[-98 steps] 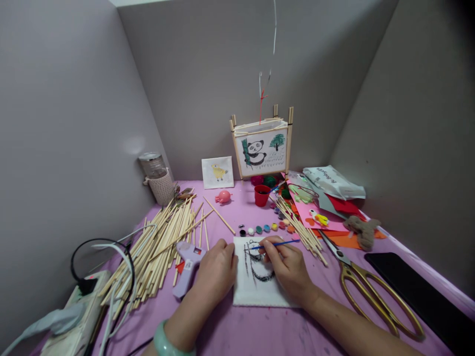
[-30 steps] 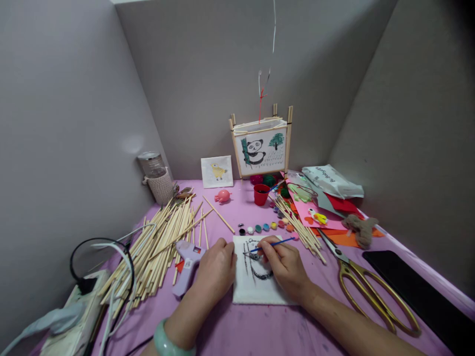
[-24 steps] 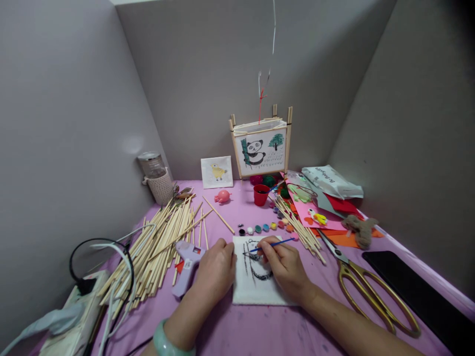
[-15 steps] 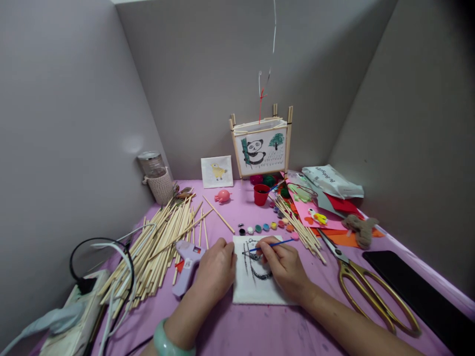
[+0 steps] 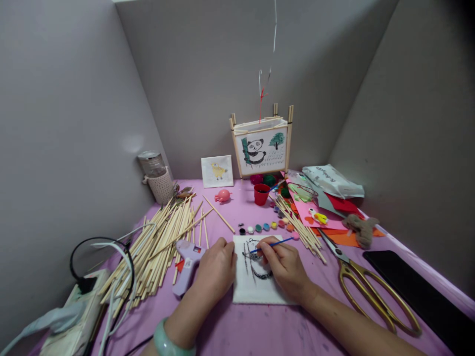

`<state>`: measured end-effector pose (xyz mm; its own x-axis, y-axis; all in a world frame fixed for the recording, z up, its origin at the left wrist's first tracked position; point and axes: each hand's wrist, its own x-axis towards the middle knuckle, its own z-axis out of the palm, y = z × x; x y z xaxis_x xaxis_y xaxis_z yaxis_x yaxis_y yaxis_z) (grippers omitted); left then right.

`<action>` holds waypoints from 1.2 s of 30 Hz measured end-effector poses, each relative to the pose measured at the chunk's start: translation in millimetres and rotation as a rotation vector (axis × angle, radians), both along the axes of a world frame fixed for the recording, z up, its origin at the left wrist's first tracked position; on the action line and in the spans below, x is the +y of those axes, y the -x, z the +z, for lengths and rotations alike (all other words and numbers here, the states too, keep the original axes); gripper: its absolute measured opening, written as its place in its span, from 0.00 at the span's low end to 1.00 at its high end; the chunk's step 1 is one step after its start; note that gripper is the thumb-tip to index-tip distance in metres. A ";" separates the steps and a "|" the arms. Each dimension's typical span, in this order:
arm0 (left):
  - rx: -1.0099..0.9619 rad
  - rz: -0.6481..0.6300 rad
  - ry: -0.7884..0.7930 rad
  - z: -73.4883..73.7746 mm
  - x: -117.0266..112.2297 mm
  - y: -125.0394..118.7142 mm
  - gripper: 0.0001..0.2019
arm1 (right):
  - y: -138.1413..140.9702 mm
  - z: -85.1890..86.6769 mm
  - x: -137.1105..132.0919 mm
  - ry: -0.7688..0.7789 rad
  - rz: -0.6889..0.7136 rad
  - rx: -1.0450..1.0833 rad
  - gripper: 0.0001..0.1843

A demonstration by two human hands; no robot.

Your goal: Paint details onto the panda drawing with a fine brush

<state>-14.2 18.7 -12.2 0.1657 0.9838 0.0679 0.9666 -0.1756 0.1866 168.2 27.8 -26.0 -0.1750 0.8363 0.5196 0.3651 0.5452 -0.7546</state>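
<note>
1. Head view, hands: we record the right hand (image 5: 284, 267) clenched in a pencil grip around a blue-handled paintbrush (image 5: 271, 245), with the bristles down on the black drawing. The left hand (image 5: 215, 272) lies loosely curled, grasping nothing that we can see, its fingers against the left edge of a white sheet of paper (image 5: 256, 289).
2. Same view, key relation: the sheet lies flat between the hands and partly under the right hand, so that hand is the nearer. Its long axis runs straight out from us. The brush lies across the sheet, its tip pointing left towards the other hand and its handle end rising to the right.
3. Same view, left of the left hand: a lilac glue gun (image 5: 187, 264) lies just beside it, with a heap of bamboo sticks (image 5: 156, 252) beyond. A jade bangle (image 5: 170, 338) circles the left wrist.
4. Same view, beyond the hands: a row of small paint pots (image 5: 265, 227) sits just past the sheet, and a red cup (image 5: 261, 194) stands further on. A panda-painted stick lantern (image 5: 261, 146) stands at the far edge.
5. Same view, right of the right hand: gold-handled scissors (image 5: 361, 291) lie apart from it on the pink table cover (image 5: 252, 331).
</note>
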 end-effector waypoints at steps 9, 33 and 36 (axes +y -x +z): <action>0.003 -0.002 -0.003 -1.5 -0.7 -0.2 0.10 | 0.0 -1.4 0.3 -0.015 -0.019 -0.023 0.15; 0.007 0.000 0.003 0.1 -1.0 -0.1 0.11 | -1.0 -4.1 0.1 -0.069 -0.033 -0.050 0.14; 0.009 0.002 0.013 1.6 -1.1 -0.7 0.11 | -1.7 -4.5 0.9 -0.094 -0.059 -0.039 0.14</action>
<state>-13.5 17.6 -10.6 0.1642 0.9849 0.0539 0.9685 -0.1714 0.1806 170.0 28.6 -30.5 -0.1481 0.7940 0.5896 0.4269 0.5891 -0.6861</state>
